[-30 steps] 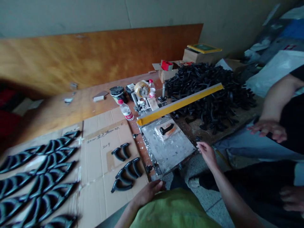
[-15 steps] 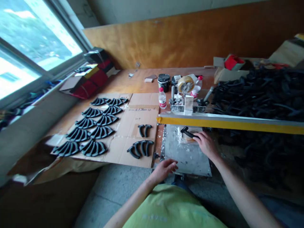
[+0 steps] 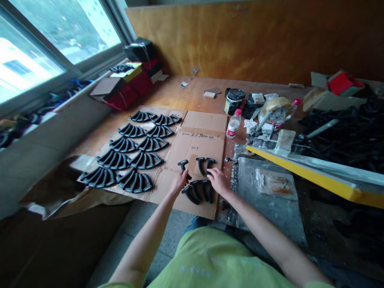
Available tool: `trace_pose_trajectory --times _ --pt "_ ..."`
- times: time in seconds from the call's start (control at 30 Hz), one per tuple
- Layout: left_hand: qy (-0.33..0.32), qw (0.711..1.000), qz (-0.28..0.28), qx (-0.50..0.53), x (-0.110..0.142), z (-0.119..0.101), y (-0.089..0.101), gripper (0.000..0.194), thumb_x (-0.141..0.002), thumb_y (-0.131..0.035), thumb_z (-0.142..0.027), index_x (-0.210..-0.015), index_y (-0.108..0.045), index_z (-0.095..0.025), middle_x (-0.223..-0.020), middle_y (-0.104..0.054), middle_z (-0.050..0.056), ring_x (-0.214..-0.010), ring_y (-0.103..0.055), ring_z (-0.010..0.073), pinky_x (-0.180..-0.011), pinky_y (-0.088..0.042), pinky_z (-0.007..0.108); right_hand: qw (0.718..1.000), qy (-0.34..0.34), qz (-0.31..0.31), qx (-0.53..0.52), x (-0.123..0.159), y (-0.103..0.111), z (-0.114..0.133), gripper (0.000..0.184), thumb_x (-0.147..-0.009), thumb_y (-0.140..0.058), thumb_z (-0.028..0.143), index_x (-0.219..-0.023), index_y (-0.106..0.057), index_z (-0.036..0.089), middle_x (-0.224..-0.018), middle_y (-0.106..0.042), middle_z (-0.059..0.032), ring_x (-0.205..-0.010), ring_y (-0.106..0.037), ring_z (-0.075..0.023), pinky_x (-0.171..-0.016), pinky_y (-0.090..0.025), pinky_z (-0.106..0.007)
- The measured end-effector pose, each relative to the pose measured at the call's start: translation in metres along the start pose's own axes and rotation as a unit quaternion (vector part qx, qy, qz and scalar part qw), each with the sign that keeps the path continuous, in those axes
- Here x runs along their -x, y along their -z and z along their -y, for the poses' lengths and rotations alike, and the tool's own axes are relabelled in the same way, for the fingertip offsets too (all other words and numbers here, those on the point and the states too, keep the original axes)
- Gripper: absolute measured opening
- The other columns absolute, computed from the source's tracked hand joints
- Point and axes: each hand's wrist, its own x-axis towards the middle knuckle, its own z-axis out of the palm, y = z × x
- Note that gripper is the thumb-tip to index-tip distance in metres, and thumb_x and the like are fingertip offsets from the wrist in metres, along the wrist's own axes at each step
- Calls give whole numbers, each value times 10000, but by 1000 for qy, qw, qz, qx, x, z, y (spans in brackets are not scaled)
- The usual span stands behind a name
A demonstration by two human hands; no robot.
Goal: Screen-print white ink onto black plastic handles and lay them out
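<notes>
In my left hand (image 3: 180, 182), closed around its lower end, is a black curved handle with a T-shaped top (image 3: 183, 163), held over the cardboard sheet (image 3: 198, 122). My right hand (image 3: 220, 182) has its fingers closed on the lower end of a second black curved handle (image 3: 211, 161). Just left of that one lies another similar handle (image 3: 200, 164). Below both hands, several black handles (image 3: 195, 190) form a fanned row near the cardboard's front edge.
Fanned groups of black handles (image 3: 135, 182) cover the cardboard's left part. To the right stands a yellow-edged frame (image 3: 303, 172) over a grey plate (image 3: 255, 200). Behind are a red-capped bottle (image 3: 233, 125) and black tubs (image 3: 234, 102). Dark parts are heaped at right (image 3: 354, 128).
My right hand has moved left from the plate to the handles on the cardboard. My left hand, empty before, now holds a handle over the cardboard. The view has turned left.
</notes>
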Motion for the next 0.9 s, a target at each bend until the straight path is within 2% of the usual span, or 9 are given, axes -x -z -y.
trace_pose_trajectory --times 0.07,0.17,0.27,0.37,0.5,0.6,0.7,0.83,0.9 --pt "7 996 17 -83 -32 3 18 573 -919 -243 -531 -776 -620 -123 -682 -649 137 -645 -623 227 -576 -444 306 998 -54 -11 7 -22 -15 -15 282 -873 -533 153 -1133 -641 162 -1105 -622 -116 -1064 -573 -225 -988 -448 -389" --pt "-15 986 45 -157 -59 -1 21 469 -884 -390 -518 -879 -650 -128 -850 -685 186 -894 -649 316 -753 -459 374 996 -93 -8 -3 -40 -36 -23 307 -835 -562 131 -1134 -628 153 -1141 -619 -122 -1035 -596 -213 -984 -456 -395" --pt "-43 976 59 -207 -68 -9 9 484 -879 -418 -538 -996 -644 -126 -989 -680 222 -1044 -611 351 -870 -425 412 992 -124 -20 -15 -49 -55 -15 305 -811 -594 150 -1114 -627 146 -1126 -627 -123 -928 -628 -198 -936 -484 -384" --pt "-56 968 63 -237 -71 -18 3 542 -904 -364 -548 -1029 -638 -97 -983 -682 243 -1041 -613 347 -880 -416 411 984 -172 -19 -30 -58 -64 -6 308 -793 -619 170 -1101 -632 149 -1033 -658 -100 -836 -639 -183 -895 -501 -376" --pt "-72 962 49 -259 -72 -20 14 534 -922 -339 -544 -974 -647 -111 -941 -695 209 -972 -639 305 -827 -430 361 973 -210 21 -88 -61 -50 -4 363 -801 -627 201 -1163 -611 202 -900 -687 -44 -818 -650 -173 -856 -515 -360" --pt "-84 960 27 -264 -55 -10 28 506 -927 -332 -548 -915 -641 -148 -900 -704 149 -898 -653 255 -744 -434 303 981 -174 11 -85 -39 -23 -5 316 -825 -586 202 -1139 -627 202 -966 -688 -53 -830 -647 -160 -828 -517 -331" --pt "-107 969 19 -224 -13 16 32 449 -939 -325 -527 -908 -622 -192 -766 -696 54 -742 -650 180 -637 -407 241 991 -126 17 -50 2 4 -3 223 -855 -534 177 -1033 -668 188 -1007 -689 -56 -866 -642 -159 -842 -502 -311" --pt "-124 977 77 -153 55 60 3 346 -937 -374 -480 -1018 -602 -233 -666 -665 -17 -620 -625 141 -586 -391 219 987 -102 124 -2 50 10 5 244 -884 -523 185 -1068 -680 213 -1030 -703 -46 -958 -644 -175 -890 -474 -296" --pt "-117 980 60 -151 75 74 -21 352 -930 -415 -450 -1196 -539 -255 -755 -688 -14 -661 -641 144 -614 -410 225 978 -101 181 34 61 3 9 308 -890 -536 219 -1176 -650 223 -1061 -695 -63 -967 -646 -186 -888 -472 -292"
